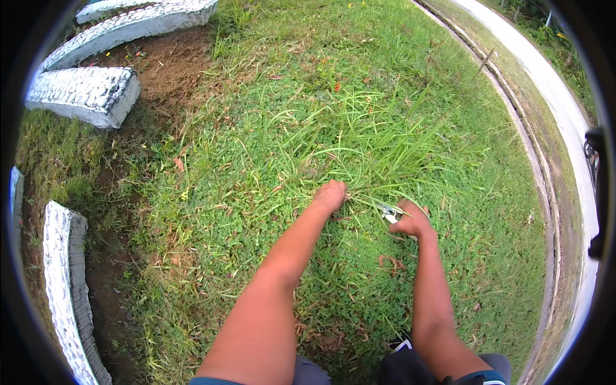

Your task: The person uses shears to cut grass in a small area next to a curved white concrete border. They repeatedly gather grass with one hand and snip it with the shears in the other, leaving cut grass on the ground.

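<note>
My left hand [331,195] is closed on the base of a clump of long grass [385,154], low over the ground. Just to its right, my right hand [411,219] holds a pair of hand pruners [390,213], their metal end pointing left toward the stems. Some long blades cross over the pruners, so whether their jaws are apart cannot be told. The clump spreads away from me, beyond both hands. Short leafy ground cover [356,255] lies under and around my hands.
White-painted, rough-faced blocks [84,91] and a curved white border [65,288] stand at the left beside bare brown soil [173,62]. A narrow concrete drain [524,125] curves along the right, with a pale road [553,96] past it. A thin stake [486,61] leans near the drain.
</note>
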Tool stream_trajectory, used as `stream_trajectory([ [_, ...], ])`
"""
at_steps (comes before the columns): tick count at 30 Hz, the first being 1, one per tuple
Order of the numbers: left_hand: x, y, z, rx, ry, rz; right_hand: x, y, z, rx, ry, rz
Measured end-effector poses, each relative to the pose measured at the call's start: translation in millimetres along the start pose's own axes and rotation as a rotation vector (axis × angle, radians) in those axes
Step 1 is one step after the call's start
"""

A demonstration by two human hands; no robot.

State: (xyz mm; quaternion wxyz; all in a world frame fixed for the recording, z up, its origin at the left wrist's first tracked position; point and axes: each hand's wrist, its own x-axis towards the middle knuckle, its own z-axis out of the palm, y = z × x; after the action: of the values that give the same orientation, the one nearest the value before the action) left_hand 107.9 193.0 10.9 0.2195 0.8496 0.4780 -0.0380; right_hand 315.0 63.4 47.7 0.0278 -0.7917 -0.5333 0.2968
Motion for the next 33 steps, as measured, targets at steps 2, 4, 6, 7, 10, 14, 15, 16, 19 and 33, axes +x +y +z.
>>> stream_trajectory([
  [2, 2, -24, -6, -0.082, 0.090, 0.065, 5, -3, 1, -0.117, 0.001, -0.110],
  [4, 2, -44, -11, -0.164, 0.177, 0.078, 11, -16, 8, -0.107, 0.031, -0.157],
  [6, 0, -56, -15, -0.179, 0.244, 0.129, 19, -35, 14, -0.174, -0.004, -0.212],
  [7, 0, -59, -18, -0.176, 0.300, 0.148, 21, -48, 19, -0.189, 0.009, -0.213],
  [10, 0, -60, -21, -0.138, 0.370, 0.196, 26, -93, 40, -0.276, 0.086, -0.256],
  [14, 0, -63, -24, -0.131, 0.312, 0.156, 27, -128, 63, -0.287, 0.110, -0.268],
  [15, -1, -66, -25, -0.159, 0.268, 0.132, 28, -126, 62, -0.217, -0.035, -0.176],
  [16, -3, -71, -28, -0.197, 0.355, 0.117, 28, -121, 60, -0.199, -0.039, -0.170],
  [19, -12, -85, -37, -0.213, 0.360, -0.012, 25, -92, 45, -0.213, 0.022, -0.189],
  [33, -28, -92, -73, -0.398, 0.359, -0.207, 38, -153, 70, -0.149, 0.094, -0.342],
])
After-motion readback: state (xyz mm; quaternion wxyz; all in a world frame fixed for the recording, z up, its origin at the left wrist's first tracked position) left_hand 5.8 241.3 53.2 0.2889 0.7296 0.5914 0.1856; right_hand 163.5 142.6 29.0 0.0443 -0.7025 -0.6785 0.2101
